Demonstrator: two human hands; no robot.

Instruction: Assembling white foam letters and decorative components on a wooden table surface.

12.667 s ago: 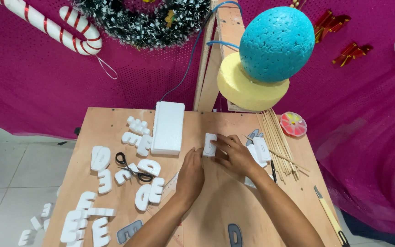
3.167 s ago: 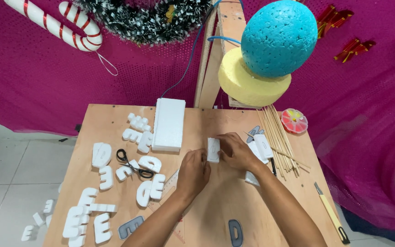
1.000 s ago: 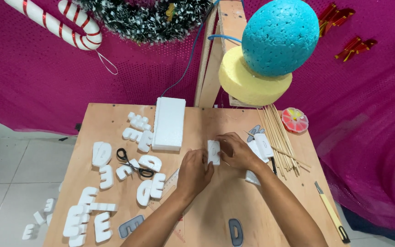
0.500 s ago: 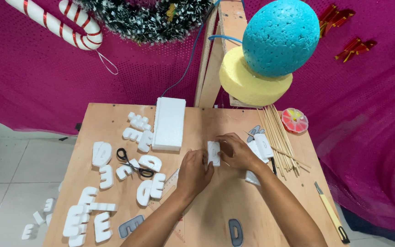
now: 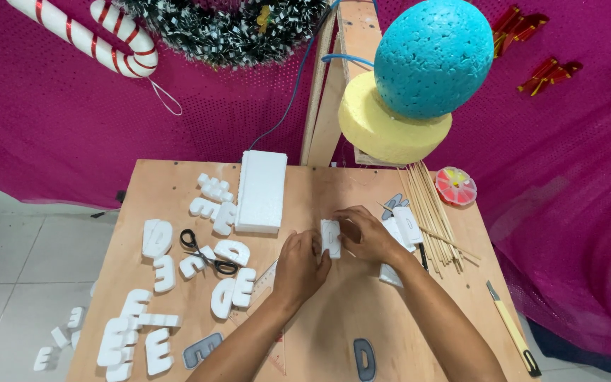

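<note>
White foam block (image 5: 331,237), small, flat-faced, pinched between left hand (image 5: 300,267) and right hand (image 5: 366,235), both grips closed on it, wooden table (image 5: 178,185).

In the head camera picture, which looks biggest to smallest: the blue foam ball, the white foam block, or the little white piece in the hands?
1. Blue foam ball, though it hangs nearer the camera.
2. White foam block.
3. Small white foam piece.

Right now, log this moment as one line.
left hand: touching small white foam piece | right hand: holding same piece | surface: wooden table | nearby: scissors
</note>
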